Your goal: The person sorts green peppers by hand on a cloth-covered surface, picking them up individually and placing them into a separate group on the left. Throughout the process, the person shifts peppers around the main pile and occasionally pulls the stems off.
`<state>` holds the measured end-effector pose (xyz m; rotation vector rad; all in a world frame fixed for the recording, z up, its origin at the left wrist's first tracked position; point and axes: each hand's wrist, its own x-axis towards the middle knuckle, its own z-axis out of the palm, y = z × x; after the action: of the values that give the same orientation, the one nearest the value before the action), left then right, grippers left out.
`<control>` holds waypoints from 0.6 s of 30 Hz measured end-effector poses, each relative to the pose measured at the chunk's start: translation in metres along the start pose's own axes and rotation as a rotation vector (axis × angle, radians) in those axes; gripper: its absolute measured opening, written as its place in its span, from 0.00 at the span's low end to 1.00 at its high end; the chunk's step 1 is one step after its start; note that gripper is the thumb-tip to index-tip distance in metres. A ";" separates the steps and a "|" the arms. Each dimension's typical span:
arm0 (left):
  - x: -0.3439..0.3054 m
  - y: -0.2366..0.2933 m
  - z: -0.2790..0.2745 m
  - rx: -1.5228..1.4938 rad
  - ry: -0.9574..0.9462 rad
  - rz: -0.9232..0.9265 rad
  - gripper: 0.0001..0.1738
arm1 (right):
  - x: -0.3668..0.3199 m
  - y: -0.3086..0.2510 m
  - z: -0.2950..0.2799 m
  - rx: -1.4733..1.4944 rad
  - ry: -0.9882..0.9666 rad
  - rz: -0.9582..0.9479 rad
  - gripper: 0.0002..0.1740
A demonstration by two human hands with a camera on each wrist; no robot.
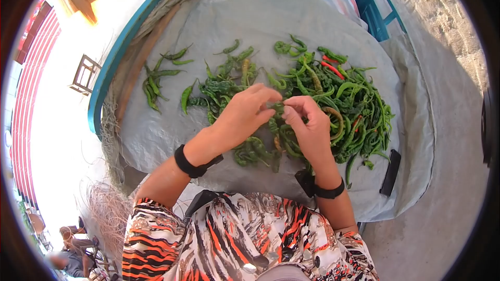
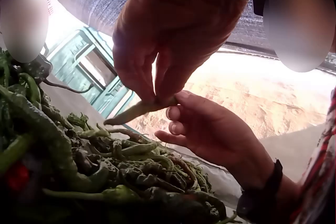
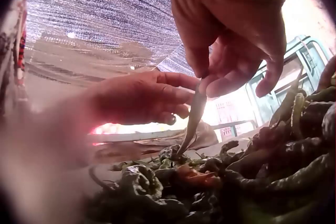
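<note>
Over the middle of the heap, a green chili pepper (image 2: 131, 113) is held between two hands. Thumb and fingers of my left hand (image 1: 242, 114) pinch it from above in the left wrist view. At the pepper's end, my right hand (image 1: 312, 130) grips with thumb and fingertips; in the right wrist view the pepper (image 3: 195, 113) hangs tip-down from there. Below and to the right lies a big pile of green peppers (image 1: 359, 99) with a few red peppers (image 1: 333, 69) among them. A looser group of green peppers (image 1: 213, 91) spreads to the left of the hands.
A grey sheet (image 1: 172, 140) lies under the peppers, inside a teal frame (image 1: 122, 41). Several peppers (image 1: 152, 87) lie apart at the far left. A black flat object (image 1: 390, 173) rests near the right edge. Another person (image 1: 75, 260) is at the lower left, by a small chair (image 1: 85, 74).
</note>
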<state>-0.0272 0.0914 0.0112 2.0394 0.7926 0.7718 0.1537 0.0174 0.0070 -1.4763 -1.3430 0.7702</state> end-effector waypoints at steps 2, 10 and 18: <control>-0.005 0.002 0.003 -0.042 0.028 -0.127 0.17 | 0.005 0.001 -0.007 -0.072 -0.003 -0.035 0.09; -0.014 -0.037 0.025 0.456 -0.247 0.126 0.21 | 0.011 -0.005 -0.006 0.000 0.281 -0.075 0.16; -0.011 -0.038 0.024 0.366 -0.161 0.144 0.20 | -0.011 -0.017 -0.007 -0.314 -0.130 0.045 0.15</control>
<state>-0.0260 0.0908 -0.0354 2.4730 0.7422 0.5599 0.1512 0.0039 0.0239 -1.7297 -1.5892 0.7172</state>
